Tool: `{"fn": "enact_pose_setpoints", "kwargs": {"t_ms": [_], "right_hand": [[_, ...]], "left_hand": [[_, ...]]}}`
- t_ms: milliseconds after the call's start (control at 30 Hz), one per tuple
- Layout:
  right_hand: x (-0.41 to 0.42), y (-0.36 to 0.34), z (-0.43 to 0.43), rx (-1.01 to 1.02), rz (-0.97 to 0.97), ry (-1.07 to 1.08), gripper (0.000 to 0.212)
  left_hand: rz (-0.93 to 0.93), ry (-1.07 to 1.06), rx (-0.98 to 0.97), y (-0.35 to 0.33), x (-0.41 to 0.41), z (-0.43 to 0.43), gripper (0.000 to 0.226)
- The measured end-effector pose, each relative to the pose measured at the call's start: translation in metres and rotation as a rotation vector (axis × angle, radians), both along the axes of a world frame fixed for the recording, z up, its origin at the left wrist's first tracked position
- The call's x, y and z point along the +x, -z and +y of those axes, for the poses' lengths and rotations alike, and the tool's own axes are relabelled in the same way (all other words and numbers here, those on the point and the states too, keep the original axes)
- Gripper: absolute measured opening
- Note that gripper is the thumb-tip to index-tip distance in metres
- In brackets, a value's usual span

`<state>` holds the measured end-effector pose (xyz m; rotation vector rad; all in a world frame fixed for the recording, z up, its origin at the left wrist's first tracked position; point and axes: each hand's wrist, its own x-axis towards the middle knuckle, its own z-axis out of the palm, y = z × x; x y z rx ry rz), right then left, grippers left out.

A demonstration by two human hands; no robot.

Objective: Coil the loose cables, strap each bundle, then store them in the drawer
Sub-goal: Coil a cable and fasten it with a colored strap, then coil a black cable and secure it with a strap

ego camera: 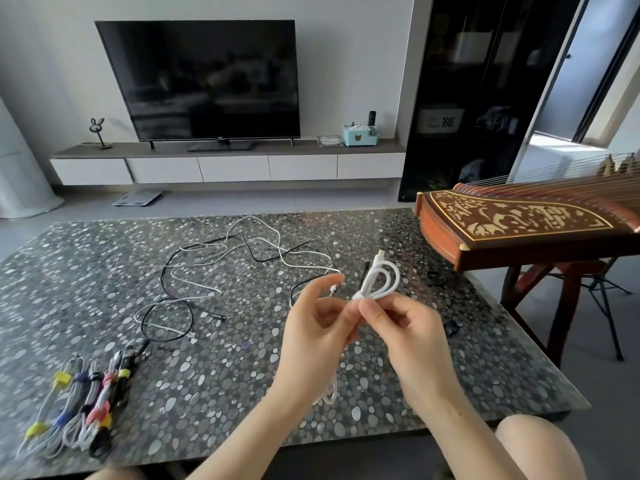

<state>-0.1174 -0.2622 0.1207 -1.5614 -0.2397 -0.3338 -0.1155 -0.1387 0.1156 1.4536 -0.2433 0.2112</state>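
Centre-right of frame: right hand pinches white cable coil at base, long axis pointing up-right; left hand grips its tail.

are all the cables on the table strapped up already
No, a tangle of loose black and white cables lies unstrapped on the table, apart from the strapped bundles at its near left corner.

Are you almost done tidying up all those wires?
Roughly halfway, I'd say. Done: a row of strapped bundles lies at the near left of the table. In hand: the left hand and right hand hold a white cable folded into loops, with no strap on it yet. Left: the loose cables, black and white, lie tangled mid-table and need coiling and strapping. Every bundle lies on the table, none in a drawer.
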Motion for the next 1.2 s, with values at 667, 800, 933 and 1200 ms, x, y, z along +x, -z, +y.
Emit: {"fn": "enact_pose_setpoints", "kwargs": {"t_ms": [667,800,933,1200], "right_hand": [[0.044,0.034,0.017,0.318,0.358,-0.374,0.018],[0.056,0.048,0.049,0.248,0.443,-0.377,0.02],[0.06,0.065,0.085,-0.072,0.484,-0.292,0.019],[0.053,0.097,0.117,-0.347,0.59,-0.311,0.02]], "left_hand": [[0.566,0.522,-0.197,0.023,0.016,0.071,0.02],[0.582,0.32,-0.139,0.036,0.01,0.096,0.012],[0.485,-0.156,0.081,0.05,0.002,0.146,0.008],[0.597,-0.849,0.609,0.092,-0.002,0.296,0.017]]}}
